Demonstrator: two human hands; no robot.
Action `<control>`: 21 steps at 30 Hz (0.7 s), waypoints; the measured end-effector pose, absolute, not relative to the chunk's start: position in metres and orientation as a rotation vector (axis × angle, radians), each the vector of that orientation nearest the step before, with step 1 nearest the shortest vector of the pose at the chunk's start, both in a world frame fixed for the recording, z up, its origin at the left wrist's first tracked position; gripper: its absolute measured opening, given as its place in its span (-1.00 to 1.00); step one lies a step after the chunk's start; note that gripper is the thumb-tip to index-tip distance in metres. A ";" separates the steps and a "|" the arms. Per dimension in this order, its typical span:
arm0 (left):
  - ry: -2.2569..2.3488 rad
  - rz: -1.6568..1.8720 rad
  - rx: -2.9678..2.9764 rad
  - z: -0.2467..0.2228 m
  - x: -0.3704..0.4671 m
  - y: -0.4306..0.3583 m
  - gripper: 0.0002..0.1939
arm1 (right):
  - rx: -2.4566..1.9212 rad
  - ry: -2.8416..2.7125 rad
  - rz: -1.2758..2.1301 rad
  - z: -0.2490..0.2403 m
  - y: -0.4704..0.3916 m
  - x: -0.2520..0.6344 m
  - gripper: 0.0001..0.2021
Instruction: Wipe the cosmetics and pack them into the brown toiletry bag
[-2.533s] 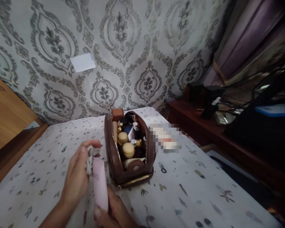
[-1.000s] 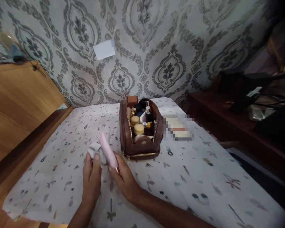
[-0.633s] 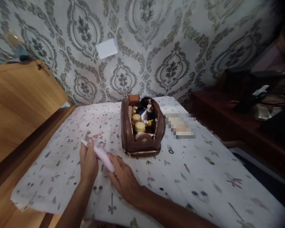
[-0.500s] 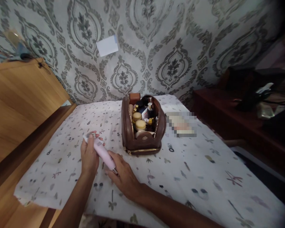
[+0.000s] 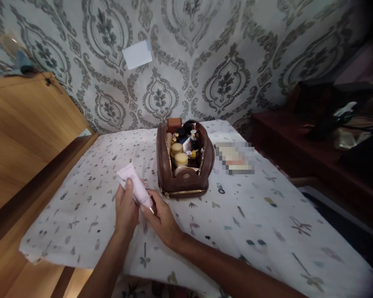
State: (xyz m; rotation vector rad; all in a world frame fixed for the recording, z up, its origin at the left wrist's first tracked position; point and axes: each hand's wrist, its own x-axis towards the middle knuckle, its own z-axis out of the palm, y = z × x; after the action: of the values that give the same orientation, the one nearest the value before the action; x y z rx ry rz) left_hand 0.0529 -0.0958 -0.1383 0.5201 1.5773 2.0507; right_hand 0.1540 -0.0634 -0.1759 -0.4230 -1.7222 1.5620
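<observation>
Both my hands hold a pale pink squeeze tube (image 5: pixel 137 188) above the cloth, its flat crimped end pointing up and left. My left hand (image 5: pixel 127 209) grips the tube's body with the thumb on top. Around the lower, cap end my right hand (image 5: pixel 162 219) is closed, and the cap is partly hidden by its fingers. Just beyond stands a brown leather toiletry bag (image 5: pixel 184 185), unzipped wide. Inside it are jars with yellowish lids (image 5: pixel 181 159), a dark bottle with a silver top (image 5: pixel 193 136) and other small cosmetics.
A patterned white cloth (image 5: pixel 236 219) covers the table. Right of the bag lies a flat, pixelated item (image 5: pixel 234 158). A wooden panel (image 5: pixel 27 120) borders the left side; a dark red surface (image 5: pixel 276 140) with cables and clutter is at the right. Patterned wallpaper (image 5: pixel 161 93) is behind.
The tube has turned so its broad printed face shows, and its crimped end is now in sight. My hands have moved slightly right and closer together. The view has shifted slightly.
</observation>
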 end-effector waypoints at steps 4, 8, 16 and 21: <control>1.568 2.057 0.494 -0.132 0.046 -0.097 -0.50 | -0.390 -1.584 1.920 -0.176 -0.064 0.151 -0.56; 1.604 2.102 0.467 -0.123 0.041 -0.099 -0.51 | -0.298 -1.381 2.230 -0.180 -0.065 0.146 -0.50; 1.588 1.990 0.500 -0.153 0.068 -0.112 -0.58 | -0.489 -1.575 1.596 -0.184 -0.066 0.148 -0.71; 1.358 2.036 0.325 -0.155 0.057 -0.111 -0.53 | -0.417 -1.521 1.759 -0.181 -0.066 0.148 -0.66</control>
State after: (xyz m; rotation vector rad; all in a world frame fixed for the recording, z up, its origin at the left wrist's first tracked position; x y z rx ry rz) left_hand 0.0569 -0.1114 -0.1552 0.3250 1.3582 2.0361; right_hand 0.1482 -0.0662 -0.1809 -0.4174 -1.5212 1.7586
